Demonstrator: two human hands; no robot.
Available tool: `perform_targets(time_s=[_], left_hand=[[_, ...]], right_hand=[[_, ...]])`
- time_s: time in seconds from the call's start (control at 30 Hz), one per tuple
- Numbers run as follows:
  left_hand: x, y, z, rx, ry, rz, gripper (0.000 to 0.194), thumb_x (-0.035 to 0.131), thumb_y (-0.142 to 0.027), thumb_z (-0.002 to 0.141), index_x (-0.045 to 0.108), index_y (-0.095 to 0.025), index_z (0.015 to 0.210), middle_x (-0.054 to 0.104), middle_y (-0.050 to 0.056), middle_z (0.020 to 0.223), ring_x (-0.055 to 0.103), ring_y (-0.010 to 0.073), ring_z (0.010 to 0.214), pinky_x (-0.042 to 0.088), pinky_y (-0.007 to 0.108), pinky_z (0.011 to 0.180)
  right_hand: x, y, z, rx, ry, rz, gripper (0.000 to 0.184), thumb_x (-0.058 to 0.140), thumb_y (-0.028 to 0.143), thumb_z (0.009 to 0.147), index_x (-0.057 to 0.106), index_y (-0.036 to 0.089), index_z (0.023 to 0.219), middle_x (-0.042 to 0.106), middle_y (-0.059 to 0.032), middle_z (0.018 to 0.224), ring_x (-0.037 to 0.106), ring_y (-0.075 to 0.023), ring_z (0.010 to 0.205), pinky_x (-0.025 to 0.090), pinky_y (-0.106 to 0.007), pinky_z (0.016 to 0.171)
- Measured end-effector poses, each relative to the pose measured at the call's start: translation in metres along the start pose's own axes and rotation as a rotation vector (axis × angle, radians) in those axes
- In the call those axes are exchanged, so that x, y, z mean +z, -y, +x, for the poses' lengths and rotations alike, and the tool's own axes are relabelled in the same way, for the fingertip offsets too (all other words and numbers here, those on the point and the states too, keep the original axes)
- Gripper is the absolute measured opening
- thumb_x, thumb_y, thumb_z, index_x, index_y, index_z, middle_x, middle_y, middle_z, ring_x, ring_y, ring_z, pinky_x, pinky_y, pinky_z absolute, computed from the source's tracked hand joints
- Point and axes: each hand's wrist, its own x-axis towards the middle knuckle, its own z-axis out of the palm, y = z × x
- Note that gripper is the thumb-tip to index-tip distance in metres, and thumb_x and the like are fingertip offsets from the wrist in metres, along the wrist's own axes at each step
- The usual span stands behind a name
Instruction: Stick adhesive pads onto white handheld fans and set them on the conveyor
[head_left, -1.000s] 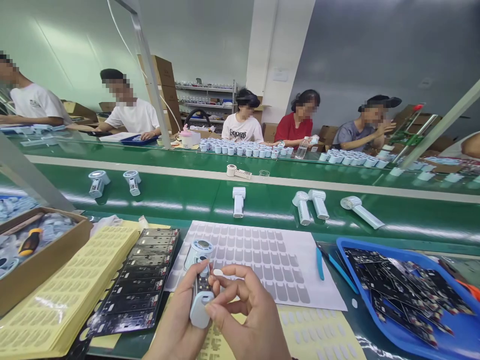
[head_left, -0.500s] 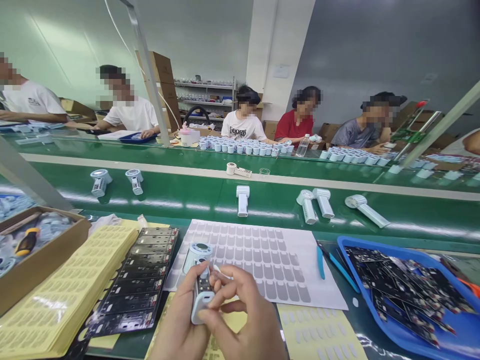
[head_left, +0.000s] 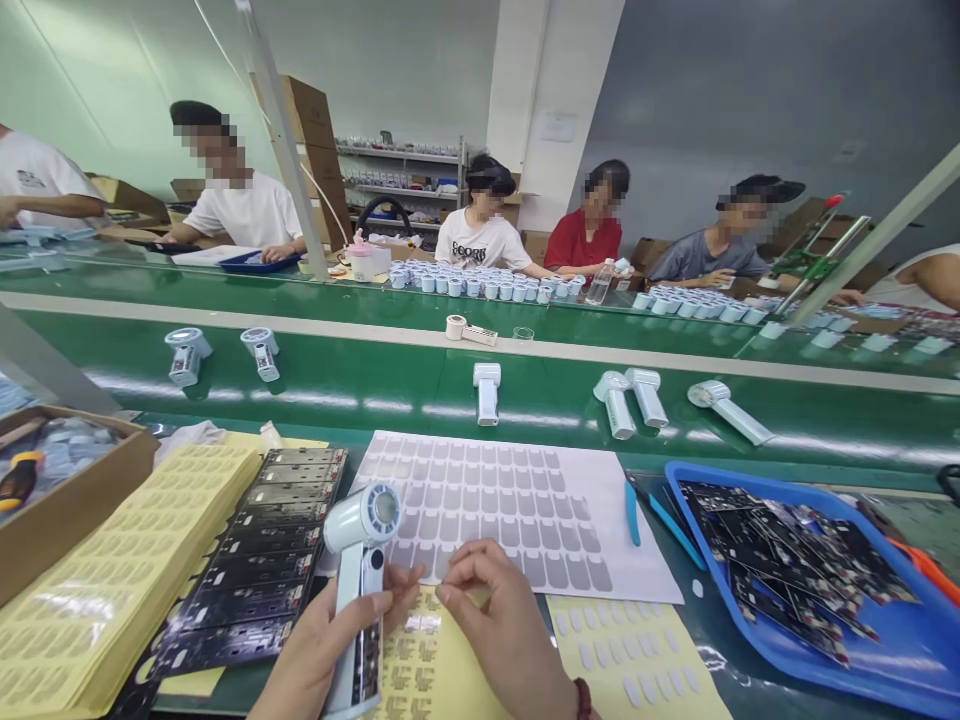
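The small pale-blue handheld fan [head_left: 360, 590] stood nearly upright at about 6 o'clock in the view, its round head at the top and its open handle showing a dark circuit strip down the middle. The left hand [head_left: 311, 660] was wrapped around the lower handle, thumb pressed along its side, holding it firmly. Just beside it at 3 o'clock, the right hand [head_left: 502, 640] hovered over the yellow sticker sheet [head_left: 442, 670] with thumb and forefinger pinched together — whether anything sat between them I could not tell. Beyond the hands, at 12 o'clock, lay a white sheet of grey pads [head_left: 525, 510] flat on the tabletop [head_left: 712, 640]. At 9 o'clock from the fan lay a black panel of circuit boards [head_left: 262, 560], and past it a stack of yellow sheets [head_left: 112, 590] and a cardboard box [head_left: 67, 500]. At 3 o'clock a pair of blue tweezers [head_left: 631, 512] lay next to a blue tray [head_left: 900, 670] heaped with dark boards. Farther off ran the green conveyor belt [head_left: 375, 390] carrying more fans — one [head_left: 487, 390] at 12 o'clock, a pair [head_left: 630, 400] toward 1 o'clock. Other people sat along the far side of the belt.
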Motion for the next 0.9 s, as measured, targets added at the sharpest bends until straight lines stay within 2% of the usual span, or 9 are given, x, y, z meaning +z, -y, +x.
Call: perform_targets(time_s=[0.07, 0.17, 0.23, 0.33, 0.4, 0.5, 0.6, 0.73, 0.9], left_hand=[[-0.008, 0.009, 0.001, 0.0, 0.009, 0.056, 0.031, 0.088, -0.018, 0.055, 0.077, -0.011, 0.083, 0.078, 0.016, 0.092, 0.073, 0.0327, 0.097, 0.059, 0.031, 0.086], [-0.011, 0.017, 0.001, 0.0, -0.007, 0.064, 0.038, 0.092, -0.022, 0.051, 0.077, -0.013, 0.085, 0.079, 0.014, 0.095, 0.072, 0.0328, 0.101, 0.057, 0.033, 0.09], [-0.01, 0.018, 0.0, 0.0, -0.02, 0.06, 0.041, 0.092, -0.024, 0.05, 0.078, -0.016, 0.087, 0.079, 0.013, 0.094, 0.071, 0.0339, 0.103, 0.055, 0.039, 0.095], [-0.006, 0.017, -0.002, -0.009, -0.037, 0.066, 0.044, 0.093, -0.026, 0.049, 0.078, -0.017, 0.089, 0.079, 0.012, 0.096, 0.068, 0.0362, 0.109, 0.045, 0.048, 0.108], [-0.004, 0.014, -0.004, -0.027, -0.046, 0.075, 0.045, 0.093, -0.029, 0.049, 0.078, -0.017, 0.09, 0.079, 0.012, 0.098, 0.067, 0.0369, 0.112, 0.042, 0.05, 0.11], [0.003, 0.007, -0.008, -0.051, -0.052, 0.088, 0.049, 0.094, -0.033, 0.049, 0.078, -0.017, 0.093, 0.079, 0.011, 0.097, 0.068, 0.0352, 0.11, 0.048, 0.043, 0.105], [0.014, -0.002, -0.01, -0.08, -0.021, 0.065, 0.054, 0.092, -0.041, 0.054, 0.077, -0.019, 0.102, 0.079, 0.01, 0.096, 0.07, 0.0339, 0.104, 0.054, 0.039, 0.096], [0.025, -0.008, -0.005, -0.126, -0.005, -0.044, 0.048, 0.083, -0.048, 0.068, 0.076, -0.017, 0.104, 0.078, 0.009, 0.1, 0.069, 0.0323, 0.106, 0.057, 0.038, 0.09], [0.033, -0.009, 0.007, -0.079, 0.038, -0.081, 0.041, 0.077, -0.044, 0.077, 0.075, -0.021, 0.111, 0.076, 0.006, 0.107, 0.066, 0.0294, 0.113, 0.056, 0.034, 0.092]], right_hand=[[0.008, -0.004, -0.001, -0.034, -0.022, -0.116, 0.015, 0.059, 0.019, 0.088, 0.059, 0.021, 0.073, 0.062, -0.0032, 0.092, 0.068, -0.0209, 0.089, 0.054, -0.031, 0.08], [0.02, -0.009, -0.003, -0.115, -0.083, -0.391, 0.017, 0.05, 0.014, 0.089, 0.056, 0.022, 0.075, 0.06, -0.0032, 0.089, 0.065, -0.0197, 0.074, 0.049, -0.029, 0.062], [0.022, -0.011, -0.004, -0.149, -0.09, -0.48, 0.018, 0.047, 0.014, 0.09, 0.054, 0.022, 0.076, 0.059, -0.0031, 0.087, 0.062, -0.0195, 0.071, 0.045, -0.028, 0.058], [0.013, -0.011, -0.003, -0.117, 0.0, -0.271, 0.016, 0.052, 0.014, 0.088, 0.052, 0.022, 0.074, 0.059, -0.0017, 0.087, 0.062, -0.0181, 0.077, 0.047, -0.028, 0.068], [0.004, -0.008, -0.003, -0.085, 0.046, -0.081, 0.014, 0.057, 0.017, 0.088, 0.054, 0.022, 0.075, 0.058, -0.0014, 0.087, 0.06, -0.017, 0.079, 0.046, -0.026, 0.067], [-0.007, 0.005, -0.006, -0.066, 0.032, 0.102, 0.011, 0.06, 0.026, 0.089, 0.058, 0.022, 0.078, 0.056, -0.0021, 0.088, 0.056, -0.0159, 0.075, 0.038, -0.023, 0.053], [-0.01, 0.024, -0.008, -0.067, 0.055, 0.248, 0.013, 0.063, 0.031, 0.087, 0.06, 0.022, 0.079, 0.056, -0.003, 0.09, 0.056, -0.0165, 0.078, 0.034, -0.023, 0.05], [-0.011, 0.048, -0.006, -0.044, 0.159, 0.268, 0.007, 0.064, 0.023, 0.082, 0.06, 0.022, 0.076, 0.056, -0.0037, 0.092, 0.059, -0.0199, 0.093, 0.038, -0.02, 0.051], [-0.013, 0.061, -0.001, -0.018, 0.21, 0.147, 0.008, 0.062, 0.016, 0.08, 0.059, 0.022, 0.075, 0.054, -0.0007, 0.096, 0.058, -0.0131, 0.079, 0.041, -0.02, 0.055]])
